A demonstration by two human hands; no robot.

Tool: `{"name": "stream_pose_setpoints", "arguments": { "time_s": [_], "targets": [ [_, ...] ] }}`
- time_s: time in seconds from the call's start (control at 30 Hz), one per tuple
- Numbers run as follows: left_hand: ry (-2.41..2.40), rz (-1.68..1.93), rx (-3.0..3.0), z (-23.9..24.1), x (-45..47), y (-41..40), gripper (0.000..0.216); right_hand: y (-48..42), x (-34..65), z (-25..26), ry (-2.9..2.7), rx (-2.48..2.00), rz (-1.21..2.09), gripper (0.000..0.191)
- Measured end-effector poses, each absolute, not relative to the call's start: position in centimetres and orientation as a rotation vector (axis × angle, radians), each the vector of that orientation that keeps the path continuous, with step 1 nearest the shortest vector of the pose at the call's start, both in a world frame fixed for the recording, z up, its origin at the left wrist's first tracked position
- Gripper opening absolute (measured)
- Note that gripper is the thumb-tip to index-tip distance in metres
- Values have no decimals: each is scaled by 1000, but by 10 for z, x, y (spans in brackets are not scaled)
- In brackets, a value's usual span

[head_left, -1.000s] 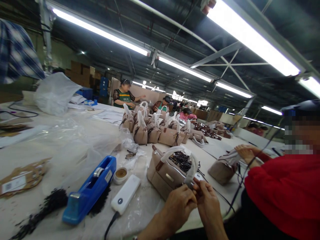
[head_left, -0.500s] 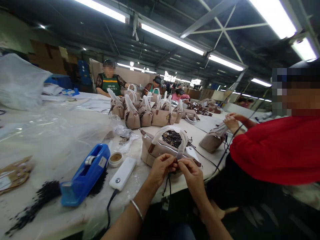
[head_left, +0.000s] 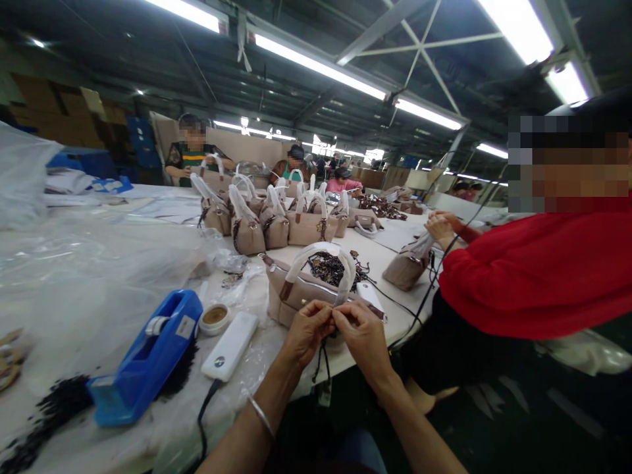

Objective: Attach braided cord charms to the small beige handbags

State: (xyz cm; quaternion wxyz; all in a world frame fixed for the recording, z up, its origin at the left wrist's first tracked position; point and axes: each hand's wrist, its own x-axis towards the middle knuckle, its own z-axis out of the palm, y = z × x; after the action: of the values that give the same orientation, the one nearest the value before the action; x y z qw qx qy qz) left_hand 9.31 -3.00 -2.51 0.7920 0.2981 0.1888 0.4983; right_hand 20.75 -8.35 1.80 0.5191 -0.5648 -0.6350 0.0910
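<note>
A beige handbag (head_left: pixel 301 293) with a white-wrapped handle (head_left: pixel 320 253) lies at the table's near edge, dark chain pieces piled inside it. My left hand (head_left: pixel 307 329) and my right hand (head_left: pixel 363 336) meet just in front of the bag, fingers pinched together on a thin black cord (head_left: pixel 320 359) that dangles below them. A silver bangle (head_left: pixel 261 416) circles my left wrist.
A blue tape dispenser (head_left: pixel 145 359), a small round tin (head_left: pixel 214 317) and a white power bank (head_left: pixel 230 337) lie to the left on clear plastic. Several finished bags (head_left: pixel 257 227) stand behind. A person in red (head_left: pixel 538 270) works on a bag at the right; other workers sit farther back.
The view has tilted down and shifted, so the table items sit lower left. My hands stay pinched together at the bag's front; the black cord now hangs visibly below them.
</note>
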Motion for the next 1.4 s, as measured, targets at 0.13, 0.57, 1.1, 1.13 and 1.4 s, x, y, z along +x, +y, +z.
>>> {"name": "stream_pose_setpoints", "arguments": {
  "time_s": [0.13,0.57,1.1,1.13,1.4],
  "targets": [
    [401,1082,636,-27,92,-30,33,-83,206,22,-1532,-1382,229,16],
    [347,1053,563,-31,85,-27,33,-75,204,20,-1544,-1447,295,14],
    [510,1187,1202,-25,73,-21,22,-74,206,24,-1634,-1556,254,17],
    [525,1181,1301,-23,70,-20,20,-74,208,22,-1621,-1557,327,18],
    [540,1144,1384,-20,69,-20,10,-66,224,15,-1599,-1523,722,21]
  ]
}}
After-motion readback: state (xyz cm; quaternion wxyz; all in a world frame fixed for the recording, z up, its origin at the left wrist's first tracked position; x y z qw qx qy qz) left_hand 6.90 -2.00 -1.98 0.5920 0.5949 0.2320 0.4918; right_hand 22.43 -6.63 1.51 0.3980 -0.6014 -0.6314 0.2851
